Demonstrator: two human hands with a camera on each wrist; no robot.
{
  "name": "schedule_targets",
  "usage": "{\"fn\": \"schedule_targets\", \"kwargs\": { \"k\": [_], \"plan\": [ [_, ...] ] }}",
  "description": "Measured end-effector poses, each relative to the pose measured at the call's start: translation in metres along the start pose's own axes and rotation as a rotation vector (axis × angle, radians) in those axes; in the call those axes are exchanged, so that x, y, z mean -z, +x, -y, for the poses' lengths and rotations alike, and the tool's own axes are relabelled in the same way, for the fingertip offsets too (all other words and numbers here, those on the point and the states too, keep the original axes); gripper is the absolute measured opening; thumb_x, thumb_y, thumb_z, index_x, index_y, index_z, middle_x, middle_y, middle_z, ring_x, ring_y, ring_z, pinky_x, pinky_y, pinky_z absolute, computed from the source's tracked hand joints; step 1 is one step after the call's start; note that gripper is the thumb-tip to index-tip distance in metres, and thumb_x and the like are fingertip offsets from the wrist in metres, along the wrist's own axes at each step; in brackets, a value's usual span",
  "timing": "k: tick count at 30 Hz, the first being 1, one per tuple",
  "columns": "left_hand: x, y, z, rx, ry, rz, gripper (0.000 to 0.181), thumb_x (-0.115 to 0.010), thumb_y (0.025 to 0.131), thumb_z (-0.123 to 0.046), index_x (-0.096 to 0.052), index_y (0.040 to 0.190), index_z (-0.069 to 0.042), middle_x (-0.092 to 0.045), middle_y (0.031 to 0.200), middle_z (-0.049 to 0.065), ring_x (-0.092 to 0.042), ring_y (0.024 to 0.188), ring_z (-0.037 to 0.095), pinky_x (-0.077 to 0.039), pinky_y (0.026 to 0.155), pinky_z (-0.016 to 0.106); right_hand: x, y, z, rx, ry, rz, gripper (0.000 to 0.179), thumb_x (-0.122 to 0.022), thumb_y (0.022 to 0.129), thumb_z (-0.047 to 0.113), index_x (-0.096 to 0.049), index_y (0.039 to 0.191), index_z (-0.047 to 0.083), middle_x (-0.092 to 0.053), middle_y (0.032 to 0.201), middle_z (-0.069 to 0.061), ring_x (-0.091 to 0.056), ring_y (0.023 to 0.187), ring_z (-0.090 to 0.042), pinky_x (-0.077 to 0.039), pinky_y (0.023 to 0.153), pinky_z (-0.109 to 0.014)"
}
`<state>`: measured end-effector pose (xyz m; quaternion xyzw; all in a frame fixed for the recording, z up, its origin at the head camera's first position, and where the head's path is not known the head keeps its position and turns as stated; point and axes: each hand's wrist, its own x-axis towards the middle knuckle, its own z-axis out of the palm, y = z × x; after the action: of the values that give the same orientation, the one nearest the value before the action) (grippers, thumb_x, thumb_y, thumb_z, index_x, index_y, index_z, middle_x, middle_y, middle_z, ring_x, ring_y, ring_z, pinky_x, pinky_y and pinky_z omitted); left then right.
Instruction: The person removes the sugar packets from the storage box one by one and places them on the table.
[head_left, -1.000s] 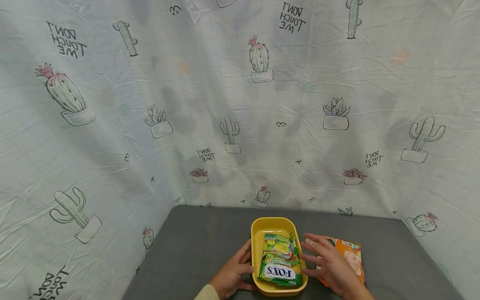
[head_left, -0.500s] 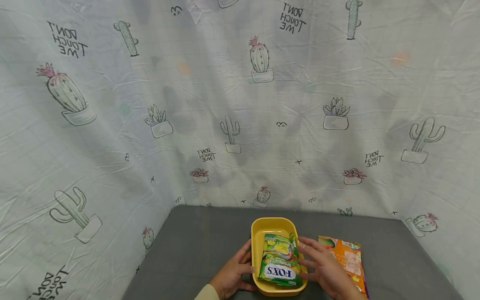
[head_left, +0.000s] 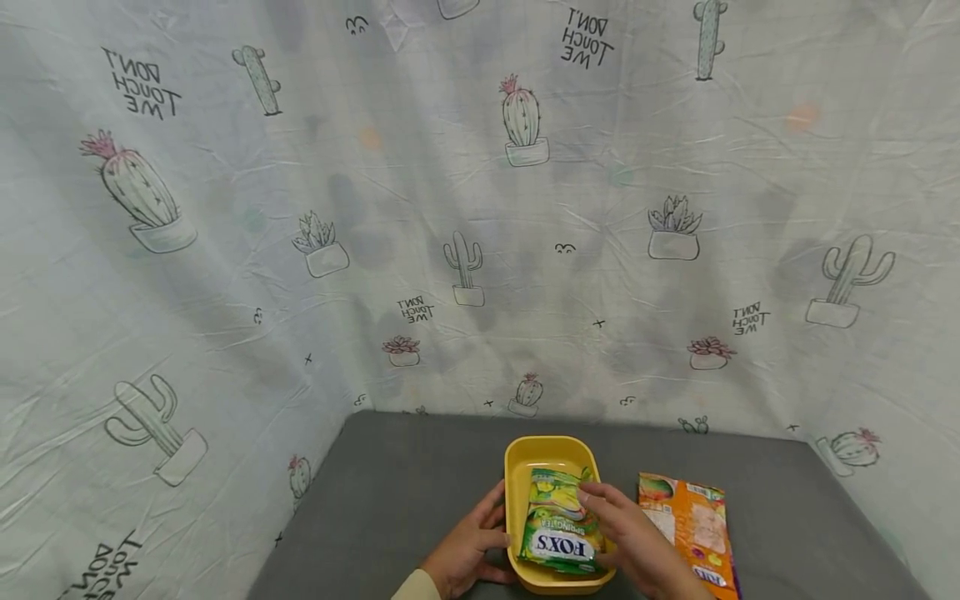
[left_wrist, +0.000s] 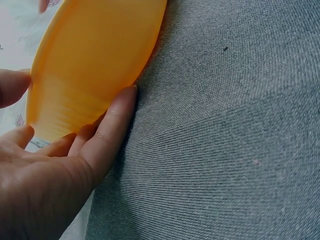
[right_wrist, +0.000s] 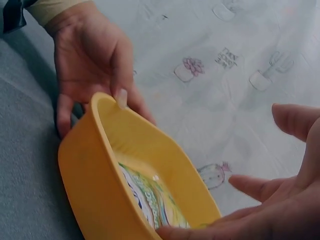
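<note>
A yellow rectangular tub [head_left: 553,451] stands on the grey tabletop. Inside it lies a green-and-yellow Fox's Spring Tea candy packet [head_left: 558,547], its print upside down from here. My left hand [head_left: 468,546] holds the tub's left side: in the right wrist view the thumb sits over the rim of the tub [right_wrist: 80,165] and the other fingers lie along the outer wall. Over the right rim reaches my right hand [head_left: 637,537], fingers extended and spread, fingertips overlapping the packet's right edge. In the right wrist view that hand [right_wrist: 280,195] has a fingertip right at the rim.
To the right of the tub, an orange candy packet [head_left: 701,533] lies flat on the grey tabletop [head_left: 420,454]. A pale cactus-printed curtain [head_left: 570,292] hangs around the back and sides of the table.
My right hand has moved left from over the orange packet to above the tub's right side, uncovering more of the orange packet. The left hand, tub and green packet stay in place.
</note>
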<state>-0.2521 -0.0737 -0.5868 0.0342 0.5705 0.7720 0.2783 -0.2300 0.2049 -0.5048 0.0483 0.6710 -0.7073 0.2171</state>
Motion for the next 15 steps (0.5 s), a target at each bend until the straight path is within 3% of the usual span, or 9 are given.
{"fn": "schedule_targets", "kwargs": {
  "k": [7, 15],
  "plan": [
    [-0.001, 0.001, 0.000, 0.014, 0.007, 0.002, 0.094, -0.059, 0.095, 0.003, -0.017, 0.177, -0.016, -0.032, 0.173, 0.023, -0.057, 0.132, 0.044, -0.057, 0.082, 0.073, -0.016, 0.002, 0.000, -0.061, -0.102, -0.079, 0.083, -0.065, 0.108, 0.049, -0.038, 0.160, -0.009, -0.046, 0.149, -0.039, -0.044, 0.134, -0.067, -0.048, 0.091, -0.080],
    [0.000, 0.001, 0.000, 0.021, 0.004, -0.006, 0.096, -0.060, 0.094, 0.003, -0.015, 0.177, -0.015, -0.030, 0.174, 0.024, -0.054, 0.135, 0.046, -0.055, 0.084, 0.075, -0.015, 0.006, -0.002, -0.067, -0.109, -0.092, 0.089, -0.066, 0.106, 0.055, -0.037, 0.158, -0.012, -0.042, 0.150, -0.041, -0.036, 0.137, -0.072, -0.047, 0.089, -0.082]
  ]
}}
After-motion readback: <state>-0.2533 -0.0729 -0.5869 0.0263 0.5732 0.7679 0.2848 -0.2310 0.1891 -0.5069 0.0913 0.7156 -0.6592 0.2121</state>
